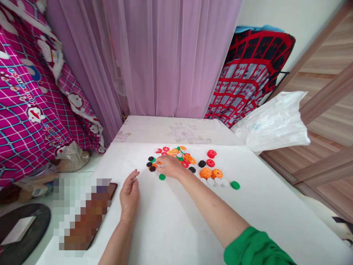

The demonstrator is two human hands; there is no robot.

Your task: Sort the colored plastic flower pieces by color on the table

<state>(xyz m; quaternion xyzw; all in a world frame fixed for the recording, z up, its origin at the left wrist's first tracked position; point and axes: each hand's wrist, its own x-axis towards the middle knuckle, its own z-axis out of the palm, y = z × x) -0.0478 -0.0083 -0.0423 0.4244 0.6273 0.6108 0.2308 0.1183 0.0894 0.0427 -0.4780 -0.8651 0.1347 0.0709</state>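
Small notched discs in several colours lie in a loose pile (188,158) on the white-covered table. My right hand (171,166) reaches into the pile's left side, its fingers curled down among the discs. What its fingertips pinch, if anything, is hidden. Black discs (152,168) lie just left of those fingertips, with orange and green ones close by. A single green disc (162,177) rests below the hand. My left hand (130,189) hovers or rests at the left, fingers stretched out and holding nothing.
Right of the pile are grouped red discs (210,162), black discs (202,163), orange discs (205,173), white discs (217,182) and green discs (235,185). A blurred brown object (91,217) lies at the table's left edge. A white plastic bag (278,123) stands at the right.
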